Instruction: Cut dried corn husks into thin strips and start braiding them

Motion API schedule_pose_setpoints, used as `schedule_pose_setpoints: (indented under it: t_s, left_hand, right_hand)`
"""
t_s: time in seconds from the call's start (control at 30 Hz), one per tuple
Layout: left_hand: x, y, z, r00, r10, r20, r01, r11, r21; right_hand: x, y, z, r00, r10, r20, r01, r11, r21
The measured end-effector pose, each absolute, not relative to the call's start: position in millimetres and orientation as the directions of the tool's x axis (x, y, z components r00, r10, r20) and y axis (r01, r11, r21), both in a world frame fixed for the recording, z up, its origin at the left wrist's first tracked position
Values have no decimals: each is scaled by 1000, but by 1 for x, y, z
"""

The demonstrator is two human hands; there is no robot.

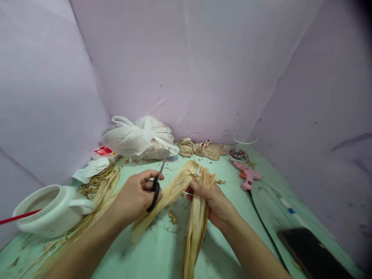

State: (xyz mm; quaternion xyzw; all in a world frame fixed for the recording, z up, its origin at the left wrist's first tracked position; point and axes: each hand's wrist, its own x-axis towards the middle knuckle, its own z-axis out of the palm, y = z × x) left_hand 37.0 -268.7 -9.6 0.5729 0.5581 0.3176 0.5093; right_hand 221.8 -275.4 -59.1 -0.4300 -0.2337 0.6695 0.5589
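Observation:
My left hand [132, 197] is closed around a pair of scissors [155, 195] with black handles, the blades pointing up and away from me. In my right hand [216, 203] is a bunch of pale tan dried leaf strips [196, 232], pinched near its top end and hanging down toward me. Another broad dried strip [176, 184] slants between the two hands, its upper end beside the right fingers and its lower end blurred. Whether the left fingers also touch this strip, I cannot tell.
A white pot [46, 228] with a red stick and more dried strips [100, 205] lie at left. Behind are a white plastic bag [139, 137] and woven pieces [210, 151]. To the right are a pink glue gun [248, 175], its black cord [266, 226] and a phone [315, 252].

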Motion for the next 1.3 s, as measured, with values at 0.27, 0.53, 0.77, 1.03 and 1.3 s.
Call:
schedule_pose_setpoints:
  t_s: [0.27, 0.53, 0.77, 1.03, 1.3]
  left_hand:
    - [52, -268, -30, 80, 958, -275, 402, 221, 889]
    - [23, -250, -34, 160, 982, -97, 675, -37, 737]
    - [49, -270, -26, 287, 922, -261, 234, 197, 952]
    - [66, -280, -37, 262, 933, -245, 68, 236, 969]
    - [60, -275, -33, 220, 951, -217, 99, 200, 975]
  right_hand:
    - [226, -275, -55, 94, 956, -278, -517, -192, -834]
    - [240, -275, -52, -24, 954, -297, -466, -274, -841]
    - [241, -282, -51, -350, 892, -286, -324, -402, -856]
    - [224, -288, -58, -482, 843, -241, -288, -412, -865]
    - [227, -287, -56, -493, 830, -261, -256, -425, -868]
